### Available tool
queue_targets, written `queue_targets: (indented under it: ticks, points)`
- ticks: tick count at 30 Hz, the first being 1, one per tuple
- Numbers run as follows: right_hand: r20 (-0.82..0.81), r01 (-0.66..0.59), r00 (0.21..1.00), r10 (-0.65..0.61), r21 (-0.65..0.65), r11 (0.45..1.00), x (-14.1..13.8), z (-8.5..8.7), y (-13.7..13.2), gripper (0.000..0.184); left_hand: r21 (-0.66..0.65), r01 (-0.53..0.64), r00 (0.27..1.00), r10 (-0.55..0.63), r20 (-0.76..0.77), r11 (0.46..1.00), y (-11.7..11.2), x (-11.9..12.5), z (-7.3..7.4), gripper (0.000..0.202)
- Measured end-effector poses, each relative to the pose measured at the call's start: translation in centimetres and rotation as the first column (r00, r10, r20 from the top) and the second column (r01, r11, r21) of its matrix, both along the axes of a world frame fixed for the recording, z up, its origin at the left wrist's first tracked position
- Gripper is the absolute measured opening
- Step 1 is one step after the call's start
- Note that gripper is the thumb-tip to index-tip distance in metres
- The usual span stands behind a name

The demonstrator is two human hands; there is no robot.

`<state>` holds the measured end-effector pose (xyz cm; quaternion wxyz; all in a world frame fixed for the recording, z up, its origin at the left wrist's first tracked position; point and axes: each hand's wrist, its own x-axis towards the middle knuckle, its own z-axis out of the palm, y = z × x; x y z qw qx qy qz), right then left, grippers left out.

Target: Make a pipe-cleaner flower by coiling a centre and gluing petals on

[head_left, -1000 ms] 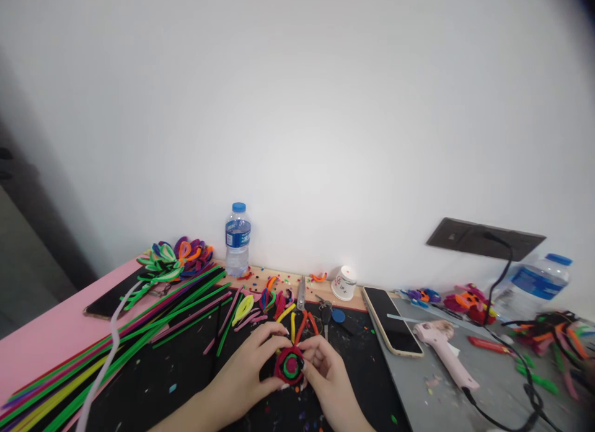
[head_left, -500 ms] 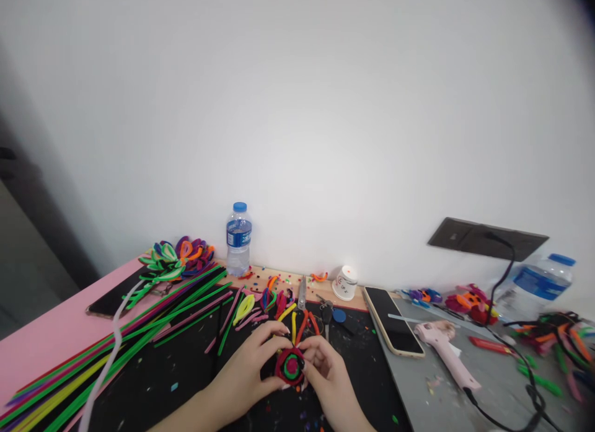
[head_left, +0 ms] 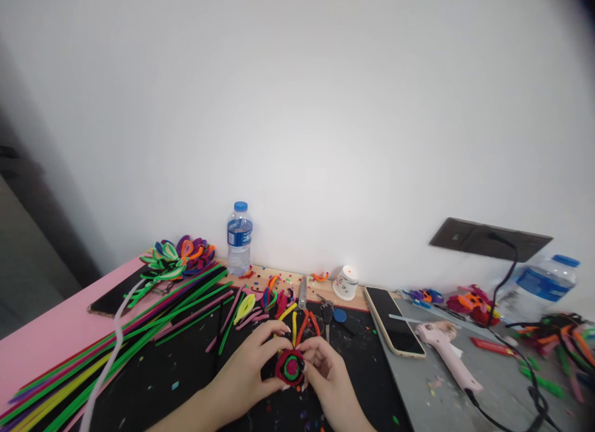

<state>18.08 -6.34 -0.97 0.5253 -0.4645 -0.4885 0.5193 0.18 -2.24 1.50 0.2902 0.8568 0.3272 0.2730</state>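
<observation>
Between my hands is a round coiled pipe cleaner piece (head_left: pixel 291 368), dark red outside with a green ring and a pink-red centre. My left hand (head_left: pixel 255 364) grips its left side, fingertips on the upper edge and thumb low. On the right edge, my right hand (head_left: pixel 325 373) pinches it with thumb and fingers. Just beyond the fingertips lie short yellow (head_left: pixel 294 328) and orange-red pipe cleaner pieces (head_left: pixel 303 326). Scissors (head_left: pixel 303 294) point toward the wall behind them. A bent yellow pipe cleaner loop (head_left: pixel 245 308) rests to the left.
Long pipe cleaners (head_left: pixel 139 333) spread across the left, near a pipe cleaner flower (head_left: pixel 170 261). A water bottle (head_left: pixel 240 240) and paper cup (head_left: pixel 346 283) stand by the wall. On the right lie a phone (head_left: pixel 395 323), a pink glue gun (head_left: pixel 449 356) and its black cord (head_left: pixel 493 413).
Both hands keep their hold on the round coiled piece with hardly any movement. The camera view has shifted very slightly.
</observation>
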Motion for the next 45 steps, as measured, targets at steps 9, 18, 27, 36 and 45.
queue_targets:
  ticks: [9,18,27,36,45]
  points:
    - [-0.037,-0.011,0.999,0.011,-0.008,1.000,-0.08,-0.46,0.00,0.017,0.019,-0.016,1.000,0.016,0.014,1.000,-0.01,0.00,-0.04,0.037]
    - [-0.074,-0.026,0.997,0.026,-0.005,1.000,-0.08,-0.63,0.14,0.022,0.045,-0.027,1.000,0.026,0.016,0.999,-0.18,-0.09,-0.04,0.041]
    - [-0.080,-0.030,0.996,0.027,-0.038,0.999,-0.14,-0.42,-0.03,0.025,0.072,-0.025,1.000,0.025,0.000,0.997,-0.25,-0.11,-0.15,0.042]
    - [-0.074,-0.032,0.997,0.029,-0.041,0.999,-0.29,-0.06,-0.13,0.024,0.076,-0.019,1.000,0.018,0.010,0.997,-0.28,-0.07,-0.03,0.041]
    - [-0.095,-0.004,0.996,0.001,-0.039,0.999,-0.21,-0.70,0.17,0.027,-0.018,-0.012,0.999,0.013,0.037,1.000,-0.26,-0.01,-0.12,0.043]
